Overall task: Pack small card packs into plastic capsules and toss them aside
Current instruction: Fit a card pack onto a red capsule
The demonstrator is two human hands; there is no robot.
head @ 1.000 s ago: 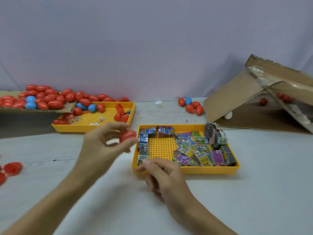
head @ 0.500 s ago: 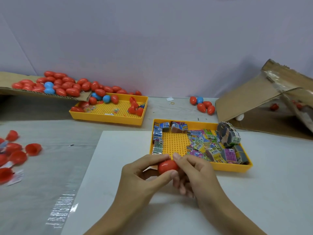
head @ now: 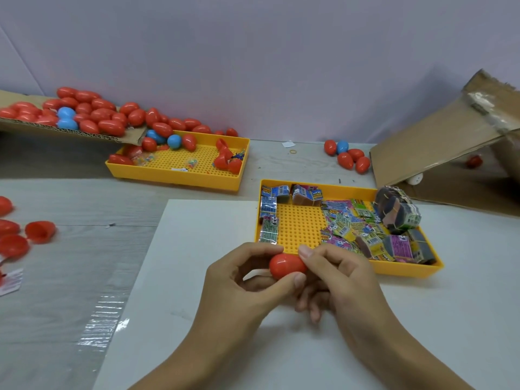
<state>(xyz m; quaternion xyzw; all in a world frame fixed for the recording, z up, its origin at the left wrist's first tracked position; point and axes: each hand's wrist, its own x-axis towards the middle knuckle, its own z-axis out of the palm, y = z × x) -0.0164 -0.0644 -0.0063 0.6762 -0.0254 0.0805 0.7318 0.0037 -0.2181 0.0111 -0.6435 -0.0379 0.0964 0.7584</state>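
I hold a red plastic capsule (head: 285, 265) between both hands over the white sheet (head: 281, 347), just in front of the near yellow tray (head: 405, 270). My left hand (head: 242, 288) pinches its left end with thumb and forefinger. My right hand (head: 342, 282) grips its right end, and that end is hidden by the fingers. The tray holds several small colourful card packs (head: 351, 226), mostly on its right side, with a bare patch in the middle.
A second yellow tray (head: 180, 175) at the back left holds capsules and halves. A cardboard flap (head: 73, 130) carries many red and blue capsules. Loose red halves (head: 39, 231) lie at the far left. More capsules (head: 349, 157) and a cardboard box (head: 439, 147) sit at the back right.
A second ago my left hand held a red capsule piece up while the right rested by the tray. Both hands have since come together on the capsule and stay there.
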